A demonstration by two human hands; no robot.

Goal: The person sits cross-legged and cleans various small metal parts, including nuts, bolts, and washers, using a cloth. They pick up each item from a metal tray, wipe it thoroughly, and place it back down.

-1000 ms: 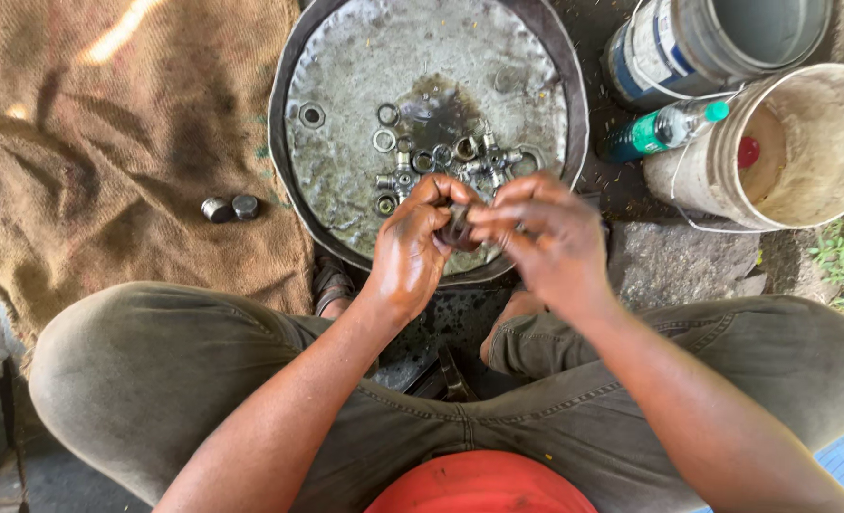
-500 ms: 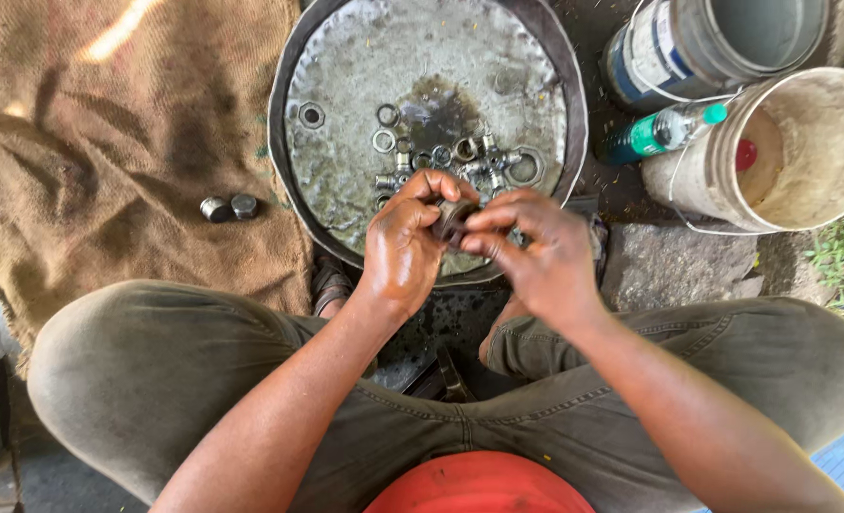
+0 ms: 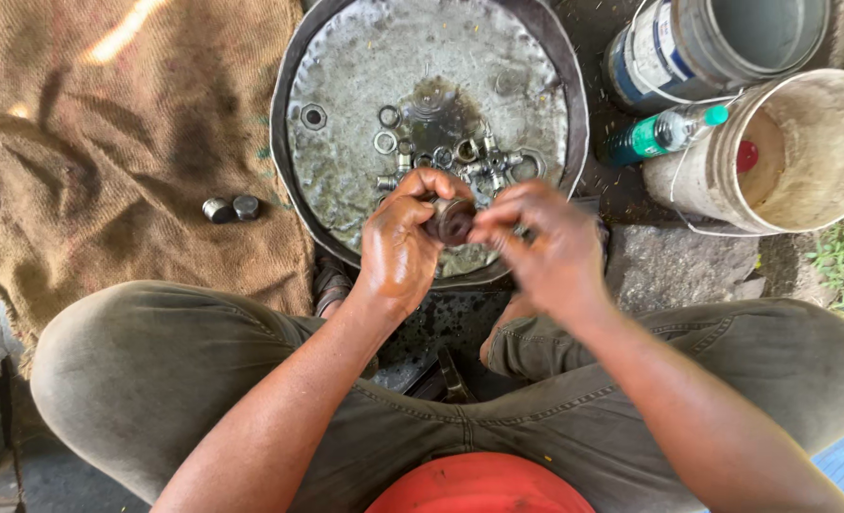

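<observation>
My left hand (image 3: 398, 242) grips a small dark round metal part (image 3: 452, 219) over the near rim of a large round metal pan (image 3: 346, 190). My right hand (image 3: 541, 242) pinches the same part from the right side with its fingertips. Both hands look oily. In the pan, just beyond my hands, lie several washers, rings and small fittings (image 3: 460, 157) in a dark oily puddle. One ring (image 3: 313, 116) lies apart at the pan's left.
A brown burlap sack (image 3: 108, 161) covers the ground on the left, with two small metal caps (image 3: 232, 208) on it. At the right stand a dirty white bucket (image 3: 802, 152), a grey-blue can (image 3: 707, 43) and a green plastic bottle (image 3: 655, 136). My knees frame the bottom.
Both hands have stayed over the pan's near rim. The right hand's fingers have shifted on the part, working it against the left hand's grip.
</observation>
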